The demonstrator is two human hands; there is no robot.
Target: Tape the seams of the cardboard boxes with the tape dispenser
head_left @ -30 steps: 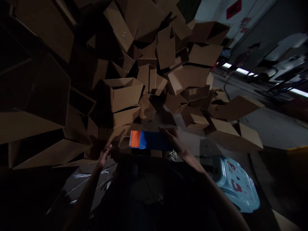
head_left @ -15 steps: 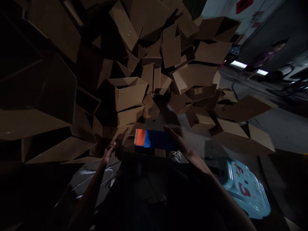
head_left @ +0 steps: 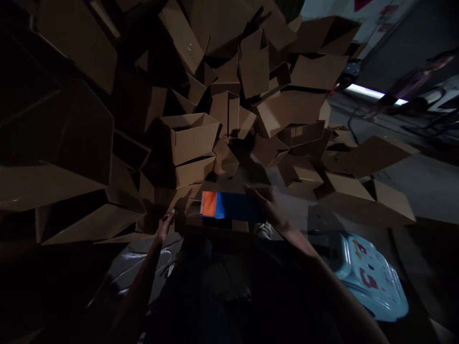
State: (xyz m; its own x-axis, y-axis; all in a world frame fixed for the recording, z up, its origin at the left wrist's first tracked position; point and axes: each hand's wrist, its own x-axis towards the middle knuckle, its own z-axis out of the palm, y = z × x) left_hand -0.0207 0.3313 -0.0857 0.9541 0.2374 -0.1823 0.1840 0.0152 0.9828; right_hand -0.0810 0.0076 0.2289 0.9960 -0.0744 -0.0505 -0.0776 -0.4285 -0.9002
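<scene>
My right hand (head_left: 267, 205) is closed on the right end of a flat, blue-and-orange packet (head_left: 234, 206). The packet lies level above a cardboard box (head_left: 239, 226) in front of my legs, its orange end pointing left. What it contains cannot be seen. My left hand (head_left: 166, 223) is to the left of the box, apart from the packet, with thumb and fingers loosely apart and nothing visible in them. The dim light blurs its fingertips.
A heap of cardboard boxes (head_left: 195, 141) fills the space ahead and to the left. On the right stands a light-blue plastic stool (head_left: 376, 277). Grey plastic sheeting (head_left: 134, 263) lies by my left forearm. A person (head_left: 412, 86) is at the far right.
The view has shifted slightly, so the stool and the boxes at right appear further right. Both hands and the packet keep nearly the same position. The far person appears further right.
</scene>
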